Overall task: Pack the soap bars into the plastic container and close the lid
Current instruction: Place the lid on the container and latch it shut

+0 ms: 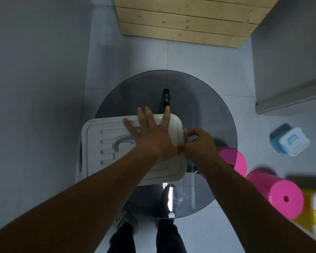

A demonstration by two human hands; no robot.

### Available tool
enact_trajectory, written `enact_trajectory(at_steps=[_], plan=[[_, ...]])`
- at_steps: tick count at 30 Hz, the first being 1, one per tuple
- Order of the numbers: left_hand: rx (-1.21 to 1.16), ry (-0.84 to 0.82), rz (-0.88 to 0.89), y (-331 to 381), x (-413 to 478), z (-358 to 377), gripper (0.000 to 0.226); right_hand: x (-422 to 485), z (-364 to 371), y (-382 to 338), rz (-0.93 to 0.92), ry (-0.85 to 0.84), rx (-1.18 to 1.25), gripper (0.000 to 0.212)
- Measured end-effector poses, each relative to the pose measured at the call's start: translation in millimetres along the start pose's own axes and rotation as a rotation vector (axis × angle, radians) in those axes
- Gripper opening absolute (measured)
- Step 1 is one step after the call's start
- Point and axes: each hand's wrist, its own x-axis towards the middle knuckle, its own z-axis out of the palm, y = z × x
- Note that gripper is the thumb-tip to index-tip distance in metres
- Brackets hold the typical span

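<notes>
A white plastic container (106, 152) stands on the round smoked-glass table (217, 115), its ribbed lid lying on top with a recessed handle left of centre. My left hand (150, 132) presses flat on the lid's right half, fingers spread and straight. At the container's right side my right hand (199, 141) curls its fingers and thumb around the grey side latch (186, 136). No soap bars show; the lid hides the inside.
Two pink round stools (279, 194) stand right of the table, one partly under the glass. A small blue-and-white box (289, 140) lies on the tiled floor at the right. Wooden planks (186, 17) are at the back. My feet show below the table.
</notes>
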Motion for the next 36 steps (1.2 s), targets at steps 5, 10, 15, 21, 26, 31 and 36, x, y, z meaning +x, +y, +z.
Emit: enact_trajectory(at_steps=[5,10,15,21,26,31,36], plan=[[-0.007,0.017,0.004,0,1,2,0.129,-2,4,-1,-0.046,0.044,-0.094,0.034],[-0.034,0.042,0.001,-1,4,4,0.128,1,2,-4,-0.093,0.065,-0.156,0.036],[-0.051,0.073,0.018,-4,6,8,0.131,0,3,4,-0.125,0.054,-0.171,0.047],[-0.13,0.065,0.078,-11,3,2,0.128,-2,7,8,-0.104,0.082,-0.001,0.033],[-0.309,0.236,0.178,-50,-10,-3,0.11,-5,3,7,-0.052,0.044,0.076,0.031],[-0.516,0.377,-0.387,-114,-31,4,0.124,-12,6,4,-0.069,0.038,0.062,0.033],[-0.873,0.231,-0.445,-144,-41,11,0.111,-15,10,9,-0.015,0.078,0.143,0.034]])
